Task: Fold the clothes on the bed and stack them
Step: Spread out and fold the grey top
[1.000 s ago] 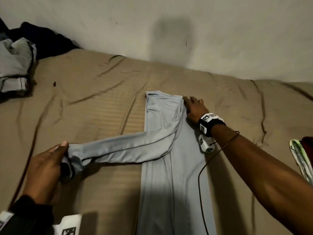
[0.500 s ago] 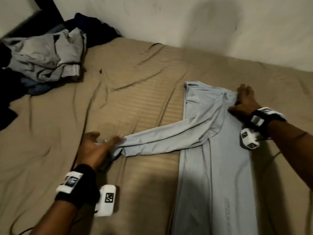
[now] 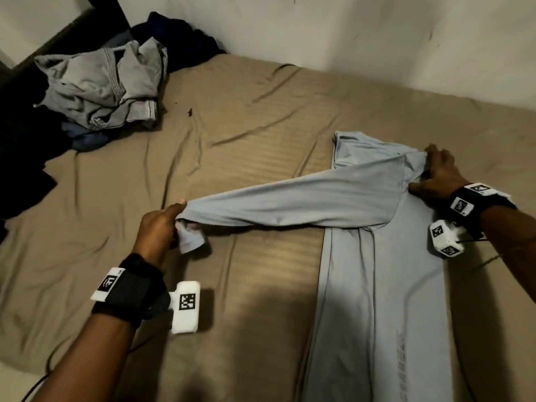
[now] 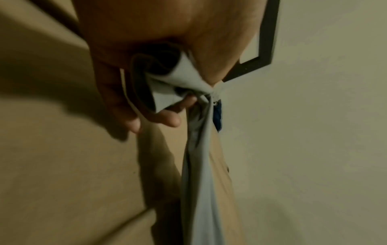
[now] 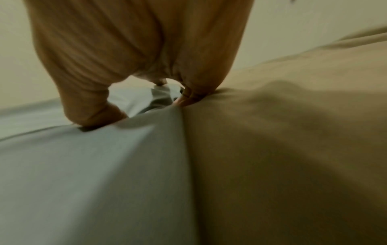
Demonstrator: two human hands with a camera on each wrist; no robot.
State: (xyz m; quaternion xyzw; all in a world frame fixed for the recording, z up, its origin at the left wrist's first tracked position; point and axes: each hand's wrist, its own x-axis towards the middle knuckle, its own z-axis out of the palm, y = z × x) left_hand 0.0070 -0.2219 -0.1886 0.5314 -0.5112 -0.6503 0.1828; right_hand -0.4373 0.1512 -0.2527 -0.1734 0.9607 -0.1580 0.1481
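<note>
A light blue long-sleeved shirt [image 3: 391,285] lies lengthwise on the tan bed [image 3: 232,126], at the right of the head view. One sleeve [image 3: 290,204] stretches taut to the left, raised off the sheet. My left hand [image 3: 165,224] grips its cuff; in the left wrist view the cuff [image 4: 178,79] sits bunched in the palm with the fingers [image 4: 167,119] curled round it. My right hand [image 3: 438,172] presses on the shirt's shoulder, thumb spread. In the right wrist view that hand [image 5: 146,92] arches over the shirt [image 5: 94,165], with thumb and fingertips pushing down at its edge.
A heap of unfolded grey clothes [image 3: 101,85] lies at the back left, with dark garments [image 3: 179,33] behind it and more dark cloth [image 3: 20,158] along the left edge. A pale wall [image 3: 348,39] borders the far side. Wrinkled sheet lies between the heap and the shirt.
My left hand has closed on the cuff, lifted it off the bed and drawn the sleeve tight. My right hand has stayed on the shoulder. The head view has swung left.
</note>
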